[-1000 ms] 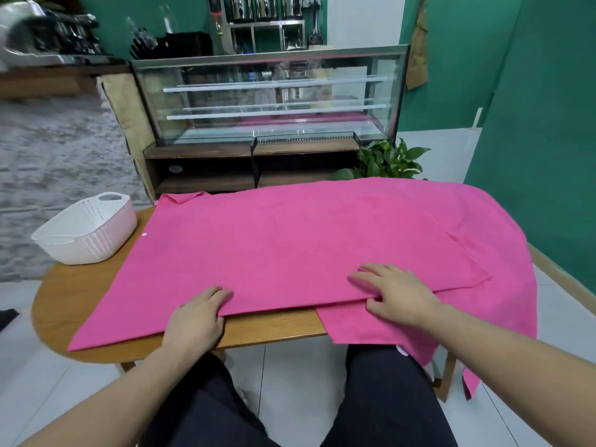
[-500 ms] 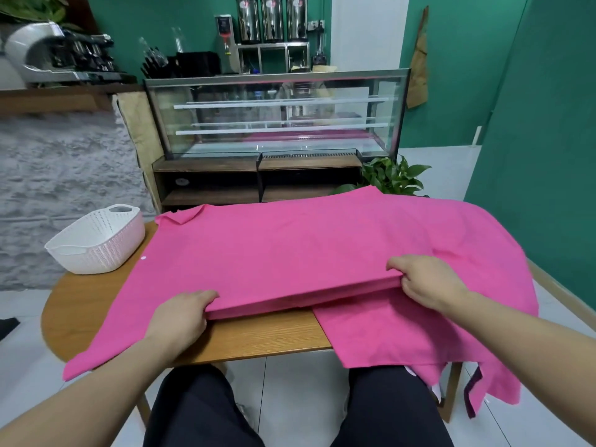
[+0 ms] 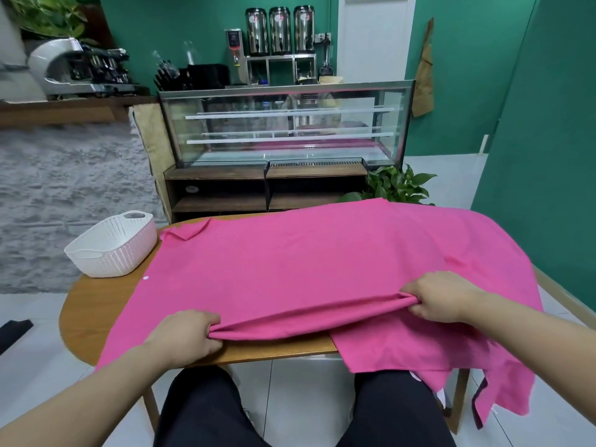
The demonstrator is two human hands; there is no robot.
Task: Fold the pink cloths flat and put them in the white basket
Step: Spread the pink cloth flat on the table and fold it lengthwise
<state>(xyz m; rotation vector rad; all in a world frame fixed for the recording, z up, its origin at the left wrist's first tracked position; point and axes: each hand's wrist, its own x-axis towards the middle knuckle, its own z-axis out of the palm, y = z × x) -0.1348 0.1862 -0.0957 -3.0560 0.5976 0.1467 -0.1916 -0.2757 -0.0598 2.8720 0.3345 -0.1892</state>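
A large pink cloth [image 3: 306, 262] lies spread over most of the round wooden table [image 3: 93, 311]. My left hand [image 3: 183, 333] grips its near edge at the left, and my right hand [image 3: 442, 296] pinches the same edge at the right; the edge is bunched and raised off the table between them. A second pink cloth [image 3: 419, 346] lies underneath at the right and hangs over the table's front and right side. The white basket [image 3: 109, 245] stands empty at the table's far left edge.
A glass display case [image 3: 287, 124] on a wooden stand is right behind the table, with a green potted plant [image 3: 396, 185] beside it. A green wall [image 3: 548, 156] stands close on the right. My legs are under the table's front edge.
Both hands went from lying flat on the cloth to gripping its near edge and have lifted it off the table. The view has tilted upward.
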